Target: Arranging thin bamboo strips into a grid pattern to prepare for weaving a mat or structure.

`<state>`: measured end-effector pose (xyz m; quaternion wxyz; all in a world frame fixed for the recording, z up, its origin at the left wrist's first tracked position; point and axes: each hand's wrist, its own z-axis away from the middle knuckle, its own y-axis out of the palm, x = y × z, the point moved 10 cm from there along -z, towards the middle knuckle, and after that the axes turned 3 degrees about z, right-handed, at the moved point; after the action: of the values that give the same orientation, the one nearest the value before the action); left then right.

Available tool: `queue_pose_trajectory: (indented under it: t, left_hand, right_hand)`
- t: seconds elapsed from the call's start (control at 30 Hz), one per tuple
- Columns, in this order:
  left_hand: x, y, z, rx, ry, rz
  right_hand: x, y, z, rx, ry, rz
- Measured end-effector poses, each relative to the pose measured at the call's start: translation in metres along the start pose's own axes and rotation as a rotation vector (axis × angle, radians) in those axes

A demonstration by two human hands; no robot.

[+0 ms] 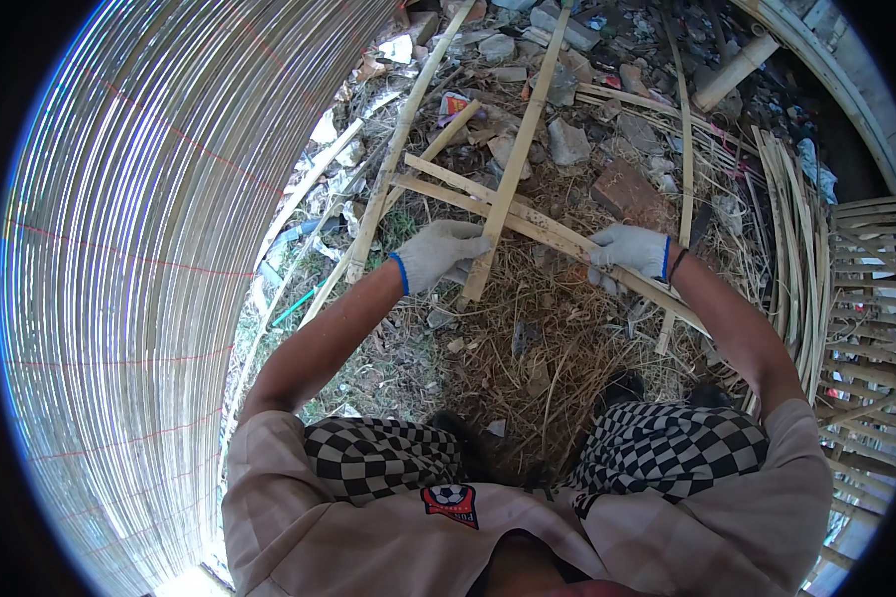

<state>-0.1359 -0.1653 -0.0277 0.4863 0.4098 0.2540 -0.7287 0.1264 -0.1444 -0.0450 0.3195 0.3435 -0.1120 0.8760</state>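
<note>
My left hand [436, 257], in a white glove with a blue cuff, pinches the side of a long bamboo strip [531, 129] near its lower end. This strip runs away from me toward the far rubble. My right hand [627, 253], gloved alike, is closed around a crosswise bamboo strip [558, 231] that slants from upper left to lower right. A second thin crosswise strip [448, 176] lies close beside it. The crosswise strips and the long strip cross between my hands; the glove hides part of the grip on the right.
A tall screen of thin bamboo slats [139, 219] with red ties stands at the left. Further strips [408, 119] lie on the ground. Bricks [629, 194], stones and litter cover the far side. A bundle of slats [798, 229] and a slatted frame [876, 298] are at the right.
</note>
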Motion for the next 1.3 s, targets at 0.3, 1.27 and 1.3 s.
queue_pose_trajectory:
  t: [0.3, 1.27, 1.3]
  left_hand:
    - [0.046, -0.007, -0.018, -0.045, -0.067, 0.006]
    - [0.101, -0.026, -0.074, -0.06, 0.015, 0.861]
    - [0.106, -0.031, -0.076, -0.046, 0.011, 0.855]
  right_hand:
    - [-0.007, 0.02, -0.075, 0.244, 0.032, 0.057]
    - [-0.097, -0.099, 0.168, -1.03, -0.192, 0.921]
    - [-0.106, -0.095, 0.168, -0.975, -0.2, 1.088]
